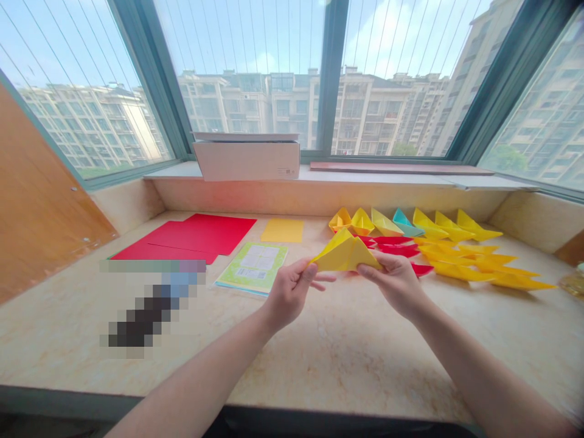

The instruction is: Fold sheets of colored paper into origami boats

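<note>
A yellow paper boat (343, 254) is held up above the counter, its peak pointing upward. My left hand (292, 285) pinches its left end between thumb and fingers, some fingers reaching out beneath the paper. At the opposite end, my right hand (395, 278) grips the right corner with the thumb in front. Behind and to the right stand rows of folded paper boats: a back row of yellow boats (429, 224) with one blue boat (406, 222), then red boats (396, 246), and more yellow boats (465, 267). The held boat hides part of the red ones.
Red sheets (182, 238) lie at the left, beside a yellow sheet (281, 230) and a green-covered paper pack (253, 267). A pixelated patch (150, 310) covers something on the counter (328, 353). On the windowsill rests a white box (247, 160).
</note>
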A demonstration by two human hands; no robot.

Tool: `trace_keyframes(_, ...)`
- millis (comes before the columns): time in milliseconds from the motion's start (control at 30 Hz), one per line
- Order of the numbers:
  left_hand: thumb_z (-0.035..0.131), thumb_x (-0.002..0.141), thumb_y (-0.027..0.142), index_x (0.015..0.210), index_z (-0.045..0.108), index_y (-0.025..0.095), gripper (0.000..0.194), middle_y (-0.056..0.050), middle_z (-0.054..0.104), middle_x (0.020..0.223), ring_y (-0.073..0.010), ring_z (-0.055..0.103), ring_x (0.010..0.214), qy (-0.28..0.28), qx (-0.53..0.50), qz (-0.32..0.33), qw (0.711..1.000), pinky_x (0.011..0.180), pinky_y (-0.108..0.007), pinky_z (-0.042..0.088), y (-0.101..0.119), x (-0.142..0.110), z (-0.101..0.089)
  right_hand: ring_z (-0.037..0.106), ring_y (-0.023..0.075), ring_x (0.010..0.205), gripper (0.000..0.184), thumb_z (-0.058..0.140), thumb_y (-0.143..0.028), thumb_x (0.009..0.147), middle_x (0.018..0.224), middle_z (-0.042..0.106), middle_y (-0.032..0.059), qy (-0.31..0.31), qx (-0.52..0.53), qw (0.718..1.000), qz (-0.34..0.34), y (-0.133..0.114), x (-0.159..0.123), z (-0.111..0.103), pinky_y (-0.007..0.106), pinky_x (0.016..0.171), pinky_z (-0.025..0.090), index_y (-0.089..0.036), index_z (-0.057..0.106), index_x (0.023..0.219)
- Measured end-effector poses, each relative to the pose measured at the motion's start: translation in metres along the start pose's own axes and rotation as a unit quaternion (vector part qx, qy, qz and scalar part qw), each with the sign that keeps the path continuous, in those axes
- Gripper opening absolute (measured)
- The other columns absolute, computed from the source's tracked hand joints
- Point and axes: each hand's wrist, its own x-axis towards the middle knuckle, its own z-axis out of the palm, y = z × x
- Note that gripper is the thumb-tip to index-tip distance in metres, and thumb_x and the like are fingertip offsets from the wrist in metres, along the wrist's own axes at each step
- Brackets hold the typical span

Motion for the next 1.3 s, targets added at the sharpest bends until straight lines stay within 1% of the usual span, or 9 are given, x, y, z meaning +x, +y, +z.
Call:
trace_keyframes(200,0.045,0.099,0.046,0.104,0.067,0.009,0.043,-0.014,0.076,0.099,-0.0253,0.076,0.082,0.009,0.012,-0.007,1.0,0.062,-0.031,0.062,-0.001,0.0,-0.001,0.072,0.0266,0.09,0.025,0.075,-0.042,0.081,0.093,0.077,0.0075,-0.012,0.037,0.999,0.021,0.003,0.001,0.006,0.039,0.081,0.057,-0.022,0.075,0.098)
trace_keyframes(400,0.041,0.1,0.046,0.113,0.064,0.008,0.046,-0.018,0.074,0.107,-0.0243,0.076,0.082,-0.028,0.002,-0.04,0.999,0.058,-0.028,0.059,-0.006,0.003,-0.001,0.074,0.0247,0.085,0.054,0.072,-0.045,0.084,0.113,0.073,0.0091,0.027,0.06,0.998,0.015,0.0,0.003,0.008,0.039,0.076,0.061,-0.026,0.058,0.132)
trace_keyframes(600,0.039,0.1,0.044,0.105,0.064,0.011,0.042,-0.015,0.075,0.099,-0.0211,0.074,0.077,-0.038,0.097,-0.039,0.994,0.057,-0.028,0.058,-0.015,0.002,-0.003,0.073,0.0234,0.073,0.034,0.073,-0.044,0.083,0.086,0.077,0.0073,0.025,0.0,1.0,0.009,-0.006,0.005,0.0,0.036,0.07,0.06,-0.019,0.074,0.106)
trace_keyframes(767,0.054,0.094,0.046,0.109,0.059,0.015,0.035,-0.01,0.073,0.092,-0.0198,0.074,0.073,-0.032,0.14,-0.035,0.989,0.056,-0.025,0.057,-0.015,0.0,-0.002,0.073,0.0202,0.064,0.034,0.073,-0.043,0.084,0.083,0.077,0.006,-0.045,-0.016,0.999,0.023,-0.012,0.0,0.011,0.033,0.062,0.06,-0.019,0.076,0.107)
trace_keyframes(867,0.061,0.088,0.052,0.103,0.054,0.017,0.038,-0.003,0.07,0.078,-0.014,0.066,0.05,-0.029,0.116,-0.077,0.99,0.039,-0.019,0.047,-0.016,0.0,-0.001,0.074,0.0214,0.065,0.034,0.071,-0.043,0.085,0.081,0.076,0.006,-0.084,-0.033,0.995,0.03,-0.01,-0.006,0.025,0.035,0.063,0.061,-0.018,0.075,0.108)
trace_keyframes(967,0.058,0.087,0.058,0.097,0.051,0.018,0.042,0.002,0.064,0.064,-0.0091,0.052,0.034,-0.026,0.074,-0.13,0.988,0.027,-0.015,0.032,-0.015,0.003,-0.002,0.076,0.0237,0.076,0.05,0.073,-0.04,0.085,0.084,0.077,0.0062,-0.111,-0.01,0.993,0.036,-0.01,-0.011,0.029,0.038,0.073,0.062,-0.02,0.063,0.129)
trace_keyframes(1067,0.055,0.087,0.061,0.096,0.051,0.017,0.045,0.003,0.06,0.06,-0.0071,0.046,0.031,-0.033,0.011,-0.173,0.984,0.025,-0.014,0.03,-0.009,0.008,-0.004,0.073,0.0237,0.097,0.065,0.071,-0.036,0.087,0.104,0.075,0.0077,-0.164,0.054,0.985,0.024,-0.014,-0.013,0.024,0.038,0.084,0.059,-0.026,0.044,0.145)
trace_keyframes(1167,0.055,0.086,0.063,0.098,0.053,0.017,0.047,0.002,0.06,0.064,-0.006,0.046,0.034,-0.053,-0.044,-0.213,0.975,0.025,-0.013,0.027,-0.003,0.009,-0.003,0.071,0.0215,0.099,0.047,0.063,-0.034,0.093,0.11,0.073,0.0077,-0.179,0.067,0.982,-0.005,-0.018,-0.014,0.018,0.035,0.084,0.058,-0.027,0.051,0.138)
trace_keyframes(1300,0.053,0.087,0.065,0.1,0.053,0.018,0.049,0.002,0.06,0.063,-0.0068,0.047,0.036,-0.079,-0.058,-0.246,0.964,0.025,-0.012,0.025,-0.002,0.006,0.0,0.069,0.0193,0.095,0.034,0.06,-0.034,0.094,0.113,0.071,0.0061,-0.161,-0.036,0.985,-0.053,-0.017,-0.013,0.015,0.03,0.08,0.055,-0.027,0.063,0.128)
